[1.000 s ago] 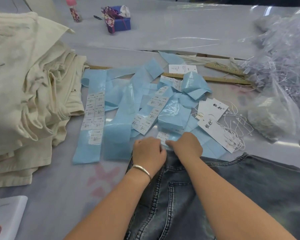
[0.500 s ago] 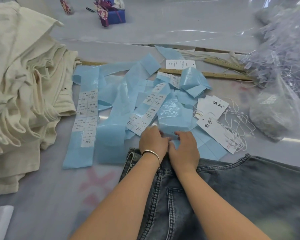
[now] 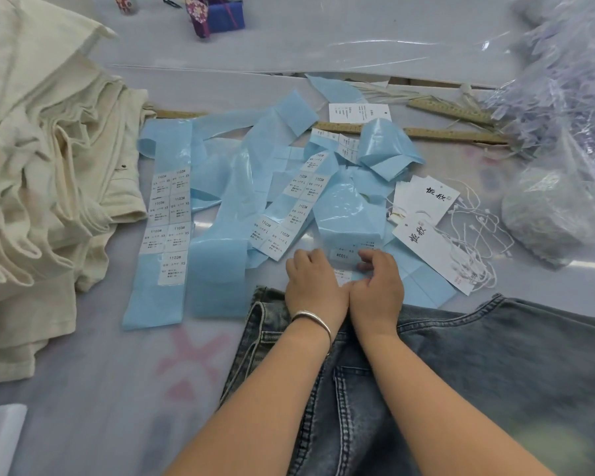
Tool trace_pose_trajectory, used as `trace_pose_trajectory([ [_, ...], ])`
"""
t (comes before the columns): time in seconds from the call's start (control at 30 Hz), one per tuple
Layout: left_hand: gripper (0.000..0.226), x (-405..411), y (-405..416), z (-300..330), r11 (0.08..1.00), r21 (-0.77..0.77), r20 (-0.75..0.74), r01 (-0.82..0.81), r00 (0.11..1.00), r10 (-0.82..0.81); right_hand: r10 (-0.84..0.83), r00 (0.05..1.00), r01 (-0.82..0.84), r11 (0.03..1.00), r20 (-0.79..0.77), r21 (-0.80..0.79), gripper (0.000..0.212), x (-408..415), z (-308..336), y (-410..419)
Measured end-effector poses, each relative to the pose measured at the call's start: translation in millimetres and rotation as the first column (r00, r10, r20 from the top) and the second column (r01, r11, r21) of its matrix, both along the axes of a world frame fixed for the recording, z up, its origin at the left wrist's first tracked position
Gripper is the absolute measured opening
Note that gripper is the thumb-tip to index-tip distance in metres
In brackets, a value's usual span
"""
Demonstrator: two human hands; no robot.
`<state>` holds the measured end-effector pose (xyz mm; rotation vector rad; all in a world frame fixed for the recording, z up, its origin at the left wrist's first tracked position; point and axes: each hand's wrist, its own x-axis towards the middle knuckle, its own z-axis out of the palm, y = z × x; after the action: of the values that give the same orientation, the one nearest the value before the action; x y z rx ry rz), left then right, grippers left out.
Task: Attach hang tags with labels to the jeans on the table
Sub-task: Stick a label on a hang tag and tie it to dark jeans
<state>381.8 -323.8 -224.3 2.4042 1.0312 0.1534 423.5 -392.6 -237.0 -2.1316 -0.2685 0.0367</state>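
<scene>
- Both hands now further forward than a second ago, off the jeans (image 3: 426,379) waistband at lower centre and onto the blue label strips (image 3: 349,218).
- Left hand (image 3: 315,290) and right hand (image 3: 378,286) curled; grip on a label cannot be told.
- Label peeling likely under way; hang tags (image 3: 426,243) lie untouched at centre right.
- Fingertips and label beneath hidden.

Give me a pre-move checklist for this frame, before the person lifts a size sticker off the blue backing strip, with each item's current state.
1. Both hands at the sticker strip: ok. Left hand and right hand sit over the blue backing strip.
2. A sticker within reach: ok. A white sticker lies between the fingers.
3. Sticker already peeled: cannot tell, fingers hide its edges.
4. Hang tags ready: ok. The hang tags with strings lie right of the strip.
5. Jeans in place: ok. The denim jeans lie under the forearms, waistband toward the strips.
</scene>
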Motion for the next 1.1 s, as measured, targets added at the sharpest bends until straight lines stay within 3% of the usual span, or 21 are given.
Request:
trace_pose_trajectory([
  [0.07, 0.043, 2, -6, 1, 0.996, 0.078, -0.066, 0.04, 0.997, -0.034, -0.056, 0.996, 0.06, 0.996, -0.07, 0.066, 0.044, 1, 1, -1],
  [0.23, 0.045, 5, -4, 2, 0.998, 0.026, -0.051, 0.058, 0.997, -0.057, -0.081, 0.987, 0.1, 0.985, -0.136, 0.143, 0.042, 4, 5, -4],
  [0.37, 0.021, 2, 1, -1, 0.996, -0.073, 0.075, 0.057, 0.996, -0.051, -0.029, 0.997, 0.021, 0.993, 0.072, 0.113, 0.036, -6, 7, -5],
  [0.43, 0.023, 0, 1, 0, 0.995, -0.091, 0.137, 0.051, 0.99, -0.038, 0.025, 0.99, -0.033, 0.998, 0.139, 0.059, 0.034, -6, 5, -6],
  [0.6, 0.062, 2, -5, 4, 1.0, -0.018, 0.021, 0.025, 0.999, -0.025, 0.055, 0.998, -0.055, 0.998, 0.015, -0.012, 0.039, 0, 0, -9],
  [0.67, 0.054, 5, -5, 6, 0.998, -0.06, -0.017, 0.008, 1.0, -0.009, 0.039, 0.999, -0.039, 0.999, -0.032, 0.016, 0.04, 1, 0, -9],
  [0.83, 0.041, 12, -7, 8, 0.971, -0.231, 0.045, -0.052, 0.997, 0.065, -0.014, 0.993, 0.028, 0.993, -0.121, 0.116, 0.046, 2, 4, -8],
  [1.0, 0.039, 14, -6, 5, 0.99, -0.127, -0.021, -0.059, 0.998, 0.057, -0.01, 0.991, 0.033, 0.985, -0.132, 0.167, 0.047, 1, 6, -8],
  [1.1, 0.024, 13, -7, 6, 0.991, -0.13, 0.055, -0.032, 0.998, 0.04, -0.017, 0.992, 0.038, 0.984, -0.125, 0.173, 0.04, 2, 5, -9],
])
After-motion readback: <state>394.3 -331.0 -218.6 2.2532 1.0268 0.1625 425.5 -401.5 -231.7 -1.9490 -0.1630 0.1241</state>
